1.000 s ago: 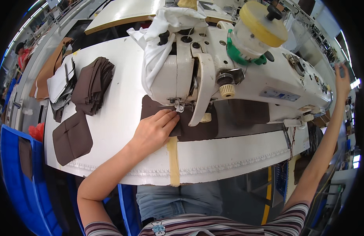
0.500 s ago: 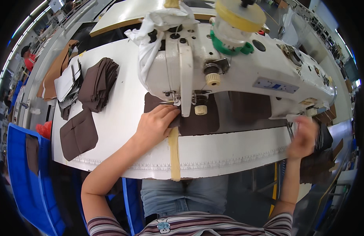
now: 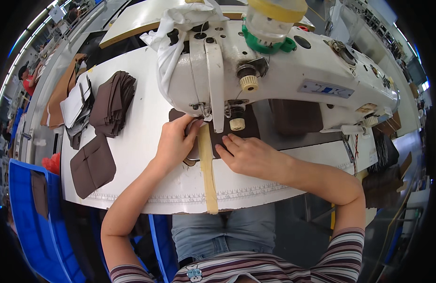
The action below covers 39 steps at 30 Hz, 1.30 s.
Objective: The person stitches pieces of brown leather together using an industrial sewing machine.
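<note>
Brown fabric [image 3: 252, 125] partly under right hand [image 3: 252, 158]

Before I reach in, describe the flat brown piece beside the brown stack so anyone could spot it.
Find the white sewing machine, then look left across the tabletop to the thick brown stack. The brown piece lies just below in view. Unlike the fanned stack, it lies flat, with rounded corners and a line across its middle.

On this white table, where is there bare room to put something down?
Bare: tabletop between brown stack and sewing machine; also between left forearm and yellow tape. Crowded: before the machine, where left hand and right hand touch brown fabric.
</note>
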Available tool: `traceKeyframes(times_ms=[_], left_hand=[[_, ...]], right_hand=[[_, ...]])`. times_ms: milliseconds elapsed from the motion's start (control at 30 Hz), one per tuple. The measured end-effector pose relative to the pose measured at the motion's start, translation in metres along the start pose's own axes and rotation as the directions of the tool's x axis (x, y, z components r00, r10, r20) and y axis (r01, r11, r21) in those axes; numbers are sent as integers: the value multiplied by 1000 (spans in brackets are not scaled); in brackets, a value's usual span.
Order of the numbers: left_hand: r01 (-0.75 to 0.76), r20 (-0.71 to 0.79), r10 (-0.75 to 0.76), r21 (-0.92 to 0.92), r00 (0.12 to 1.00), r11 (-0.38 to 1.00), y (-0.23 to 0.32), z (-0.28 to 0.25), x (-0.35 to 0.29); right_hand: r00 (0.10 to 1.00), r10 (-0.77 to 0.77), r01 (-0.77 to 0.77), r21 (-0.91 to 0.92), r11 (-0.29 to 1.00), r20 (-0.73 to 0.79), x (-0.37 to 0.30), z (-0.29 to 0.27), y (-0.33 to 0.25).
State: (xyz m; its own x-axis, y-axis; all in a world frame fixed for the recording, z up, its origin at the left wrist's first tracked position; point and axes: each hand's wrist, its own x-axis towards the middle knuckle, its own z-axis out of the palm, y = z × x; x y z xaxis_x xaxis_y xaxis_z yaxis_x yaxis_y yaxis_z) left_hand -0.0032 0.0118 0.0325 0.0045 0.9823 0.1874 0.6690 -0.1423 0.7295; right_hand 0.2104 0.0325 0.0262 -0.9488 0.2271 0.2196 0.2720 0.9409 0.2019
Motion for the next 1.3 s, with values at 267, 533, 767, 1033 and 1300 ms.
traceKeyframes(times_ms=[267, 533, 767, 1033, 1300], left_hand=[[-461, 38, 462, 189, 886, 867, -16, 6, -4], [-509, 165, 482, 282, 861, 813, -16, 0, -6], [-672, 237, 632, 335, 738, 660, -19, -2, -4], [-719, 256, 680, 370, 687, 588, -23, -1, -4], [-678, 265, 633, 423, 727, 601, -23, 1, -8]], right_hand=[[981, 71, -54, 97, 994, -183, -2, 9, -6], [990, 84, -87, -23, 996, -111, 5, 1, -17], [979, 164, -151, 115, 982, -118, 1, 3, -17], [938, 282, -266, 103, 959, -202, 8, 8, -27], [915, 377, -365, 106, 925, -142, 17, 4, -35]])
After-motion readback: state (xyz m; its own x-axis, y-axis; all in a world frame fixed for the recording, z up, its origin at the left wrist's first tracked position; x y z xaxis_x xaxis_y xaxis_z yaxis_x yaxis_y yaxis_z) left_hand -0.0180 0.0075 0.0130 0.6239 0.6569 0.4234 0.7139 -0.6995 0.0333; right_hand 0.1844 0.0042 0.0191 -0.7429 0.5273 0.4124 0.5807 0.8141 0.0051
